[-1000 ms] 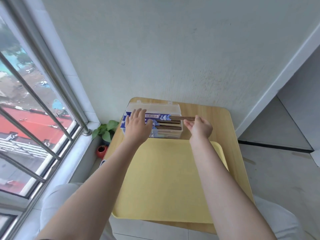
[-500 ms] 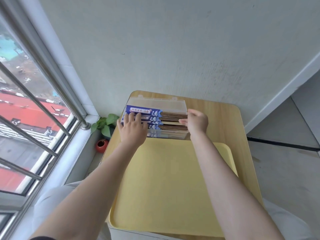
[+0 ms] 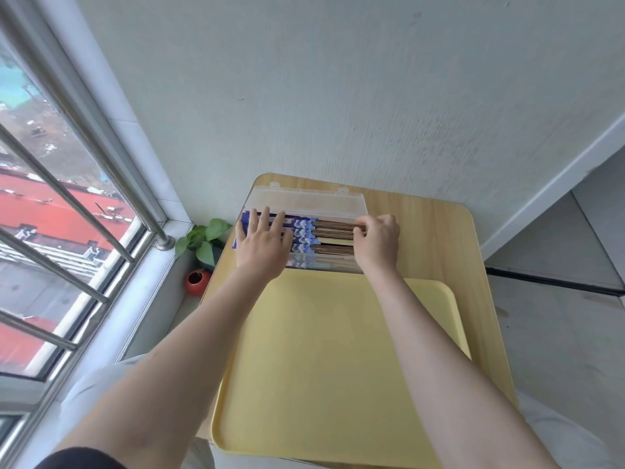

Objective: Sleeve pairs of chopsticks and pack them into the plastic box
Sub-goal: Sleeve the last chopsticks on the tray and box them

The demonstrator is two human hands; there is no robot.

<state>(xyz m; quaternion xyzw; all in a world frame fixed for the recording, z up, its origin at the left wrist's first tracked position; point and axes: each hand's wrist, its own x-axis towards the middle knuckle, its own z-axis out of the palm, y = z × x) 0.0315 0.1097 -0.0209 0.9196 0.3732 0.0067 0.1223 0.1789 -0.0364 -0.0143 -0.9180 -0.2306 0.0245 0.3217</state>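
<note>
The clear plastic box (image 3: 306,198) sits at the table's (image 3: 439,238) far edge, packed with sleeved chopsticks (image 3: 314,233); the left hand (image 3: 262,245) lies flat on their blue sleeves, fingers straight and slightly spread; the right hand (image 3: 377,243) curls its fingers over the bare brown ends, gripping them; a yellow tray (image 3: 338,367) lies nearer.
</note>
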